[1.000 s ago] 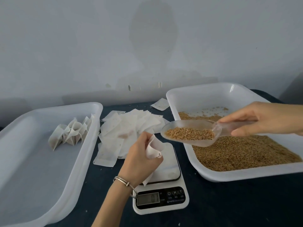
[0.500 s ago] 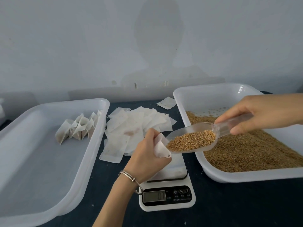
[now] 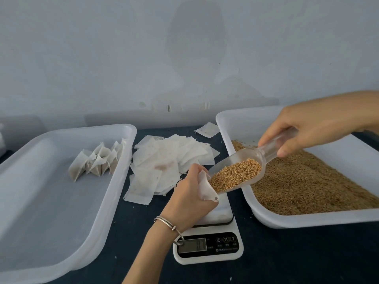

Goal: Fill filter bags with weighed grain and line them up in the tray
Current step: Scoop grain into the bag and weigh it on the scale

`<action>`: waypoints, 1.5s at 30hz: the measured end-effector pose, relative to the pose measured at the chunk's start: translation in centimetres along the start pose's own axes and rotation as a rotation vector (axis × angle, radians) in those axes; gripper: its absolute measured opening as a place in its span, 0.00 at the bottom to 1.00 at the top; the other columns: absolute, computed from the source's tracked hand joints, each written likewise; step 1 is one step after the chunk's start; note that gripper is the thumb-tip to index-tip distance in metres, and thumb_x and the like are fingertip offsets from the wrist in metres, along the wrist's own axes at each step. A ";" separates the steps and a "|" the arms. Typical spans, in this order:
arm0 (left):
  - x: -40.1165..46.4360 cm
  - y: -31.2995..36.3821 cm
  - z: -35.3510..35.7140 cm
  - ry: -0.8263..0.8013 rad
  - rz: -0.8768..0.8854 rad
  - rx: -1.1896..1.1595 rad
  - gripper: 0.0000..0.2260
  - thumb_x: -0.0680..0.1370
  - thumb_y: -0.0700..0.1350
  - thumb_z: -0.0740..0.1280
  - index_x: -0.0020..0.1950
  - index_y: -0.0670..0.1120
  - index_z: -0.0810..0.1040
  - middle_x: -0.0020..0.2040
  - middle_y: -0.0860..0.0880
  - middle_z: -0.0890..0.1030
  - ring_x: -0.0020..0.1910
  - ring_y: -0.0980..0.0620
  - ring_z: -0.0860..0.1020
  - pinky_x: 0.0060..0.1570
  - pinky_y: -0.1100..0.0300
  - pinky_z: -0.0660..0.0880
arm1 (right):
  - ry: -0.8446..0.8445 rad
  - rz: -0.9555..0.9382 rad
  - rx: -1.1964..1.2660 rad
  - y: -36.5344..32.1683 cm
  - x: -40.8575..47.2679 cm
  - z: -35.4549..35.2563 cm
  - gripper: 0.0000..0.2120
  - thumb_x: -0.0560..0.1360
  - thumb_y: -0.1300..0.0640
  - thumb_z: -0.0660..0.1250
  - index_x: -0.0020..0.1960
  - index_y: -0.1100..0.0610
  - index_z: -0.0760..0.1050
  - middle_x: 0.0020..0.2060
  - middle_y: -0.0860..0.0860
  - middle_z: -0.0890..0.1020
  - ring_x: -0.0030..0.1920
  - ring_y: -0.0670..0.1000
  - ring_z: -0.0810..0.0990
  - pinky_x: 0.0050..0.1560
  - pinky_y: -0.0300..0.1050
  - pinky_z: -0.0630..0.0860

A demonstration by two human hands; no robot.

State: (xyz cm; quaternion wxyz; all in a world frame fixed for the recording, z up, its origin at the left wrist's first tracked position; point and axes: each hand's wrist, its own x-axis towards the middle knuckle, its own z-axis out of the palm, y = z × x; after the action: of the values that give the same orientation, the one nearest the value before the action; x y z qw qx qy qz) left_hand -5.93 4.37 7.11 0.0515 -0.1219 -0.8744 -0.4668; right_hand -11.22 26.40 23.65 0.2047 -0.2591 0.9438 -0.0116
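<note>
A filter bag (image 3: 206, 190) is pinched open in the curled fingers of the left hand (image 3: 189, 193) above the scale (image 3: 208, 240); the tilted scoop (image 3: 242, 171) of grain (image 3: 235, 175) is gripped by the right hand (image 3: 311, 130) – its lip at the bag's mouth. Grain is likely spilled onto the counter (image 3: 287, 259) (the mouth is narrow) if tipped fast.

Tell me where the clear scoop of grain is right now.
The clear scoop is right of centre in the head view, held by the right hand above the scale, its lip at the filter bag in the left hand.
</note>
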 end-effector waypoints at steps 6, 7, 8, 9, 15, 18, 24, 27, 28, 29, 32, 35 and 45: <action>-0.2 0.3 0.0 0.017 0.000 -0.024 0.19 0.68 0.37 0.70 0.49 0.51 0.65 0.38 0.55 0.71 0.33 0.67 0.72 0.30 0.72 0.68 | 0.010 -0.004 -0.037 -0.6 0.0 -0.5 0.15 0.71 0.50 0.72 0.42 0.28 0.74 0.49 0.37 0.82 0.52 0.43 0.80 0.60 0.50 0.74; -0.2 0.3 0.0 0.016 -0.002 -0.028 0.19 0.68 0.37 0.70 0.50 0.51 0.65 0.38 0.55 0.71 0.33 0.67 0.72 0.30 0.72 0.68 | 0.011 -0.005 -0.037 -0.7 0.0 -0.5 0.15 0.71 0.50 0.72 0.42 0.27 0.74 0.48 0.37 0.82 0.51 0.43 0.80 0.59 0.50 0.75; -0.3 0.3 0.0 0.015 -0.003 -0.034 0.19 0.68 0.37 0.70 0.50 0.51 0.65 0.39 0.55 0.71 0.33 0.67 0.72 0.30 0.72 0.68 | 0.010 -0.007 -0.039 -0.7 -0.1 -0.5 0.16 0.71 0.50 0.72 0.41 0.27 0.74 0.48 0.37 0.82 0.51 0.43 0.80 0.59 0.50 0.75; -0.3 0.3 0.0 0.014 -0.002 -0.039 0.19 0.68 0.37 0.70 0.50 0.51 0.65 0.39 0.55 0.71 0.33 0.68 0.72 0.30 0.72 0.68 | 0.008 -0.007 -0.042 -0.7 -0.1 -0.5 0.16 0.71 0.50 0.72 0.41 0.26 0.74 0.47 0.37 0.83 0.50 0.43 0.80 0.58 0.51 0.75; -0.6 0.2 0.1 0.027 -0.004 -0.045 0.18 0.68 0.38 0.70 0.50 0.51 0.66 0.38 0.56 0.71 0.32 0.67 0.71 0.30 0.72 0.67 | 0.011 0.003 -0.045 -0.9 -0.4 -0.7 0.17 0.70 0.48 0.72 0.40 0.25 0.73 0.46 0.34 0.82 0.49 0.41 0.80 0.58 0.51 0.76; -0.5 0.3 0.1 0.033 -0.001 -0.054 0.19 0.68 0.38 0.70 0.48 0.55 0.65 0.38 0.56 0.71 0.33 0.67 0.71 0.30 0.72 0.68 | 0.015 0.008 -0.052 -1.1 -0.6 -0.9 0.15 0.70 0.48 0.72 0.42 0.27 0.74 0.46 0.35 0.82 0.49 0.41 0.80 0.58 0.49 0.75; -0.5 0.3 0.2 0.035 -0.003 -0.079 0.19 0.67 0.37 0.70 0.49 0.53 0.65 0.38 0.56 0.71 0.32 0.67 0.72 0.29 0.73 0.68 | 0.011 0.016 -0.050 -1.5 -0.8 -1.3 0.14 0.70 0.50 0.72 0.46 0.30 0.76 0.46 0.36 0.82 0.48 0.39 0.78 0.55 0.41 0.74; -0.5 0.1 0.3 0.036 -0.010 -0.101 0.19 0.68 0.37 0.71 0.51 0.50 0.66 0.38 0.55 0.71 0.31 0.65 0.71 0.29 0.72 0.67 | 0.018 0.015 -0.048 -1.5 -0.7 -1.5 0.14 0.70 0.50 0.73 0.46 0.31 0.76 0.45 0.37 0.82 0.47 0.38 0.78 0.49 0.36 0.72; -0.5 0.1 0.3 0.035 -0.008 -0.104 0.19 0.68 0.37 0.71 0.50 0.50 0.66 0.38 0.55 0.71 0.31 0.65 0.71 0.29 0.72 0.67 | 0.019 0.017 -0.050 -1.6 -0.7 -1.5 0.14 0.70 0.50 0.73 0.46 0.30 0.76 0.44 0.37 0.82 0.46 0.38 0.78 0.47 0.36 0.71; -0.5 0.0 0.3 0.036 -0.004 -0.104 0.19 0.68 0.37 0.71 0.50 0.51 0.66 0.38 0.54 0.71 0.32 0.65 0.71 0.29 0.72 0.67 | 0.019 0.019 -0.050 -1.6 -0.7 -1.5 0.14 0.70 0.50 0.73 0.46 0.31 0.76 0.44 0.37 0.82 0.46 0.38 0.78 0.46 0.35 0.71; -0.5 0.0 0.3 0.037 0.003 -0.099 0.19 0.68 0.36 0.71 0.48 0.53 0.65 0.39 0.54 0.71 0.32 0.65 0.72 0.29 0.72 0.67 | 0.013 0.023 -0.051 -1.7 -0.6 -1.6 0.14 0.70 0.51 0.73 0.45 0.30 0.76 0.45 0.37 0.82 0.47 0.39 0.78 0.52 0.39 0.73; -0.5 -0.1 0.3 0.033 -0.002 -0.109 0.20 0.68 0.36 0.71 0.48 0.54 0.65 0.39 0.55 0.72 0.32 0.66 0.72 0.28 0.73 0.67 | 0.013 0.025 -0.057 -1.8 -0.6 -1.6 0.14 0.70 0.50 0.73 0.44 0.30 0.76 0.45 0.38 0.83 0.48 0.40 0.79 0.56 0.43 0.74; -0.6 -0.3 0.4 0.029 -0.029 -0.130 0.20 0.68 0.37 0.71 0.48 0.55 0.65 0.39 0.54 0.73 0.32 0.65 0.73 0.27 0.72 0.67 | 0.017 0.034 -0.058 -1.6 -0.6 -1.6 0.13 0.70 0.50 0.73 0.47 0.32 0.78 0.43 0.37 0.83 0.47 0.40 0.79 0.56 0.44 0.75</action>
State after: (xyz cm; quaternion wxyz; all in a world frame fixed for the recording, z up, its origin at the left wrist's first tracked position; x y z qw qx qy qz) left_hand -5.48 4.41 6.51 0.0495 -0.1056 -0.8430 -0.5252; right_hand -10.65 25.19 25.58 0.1895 -0.2487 0.9497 0.0169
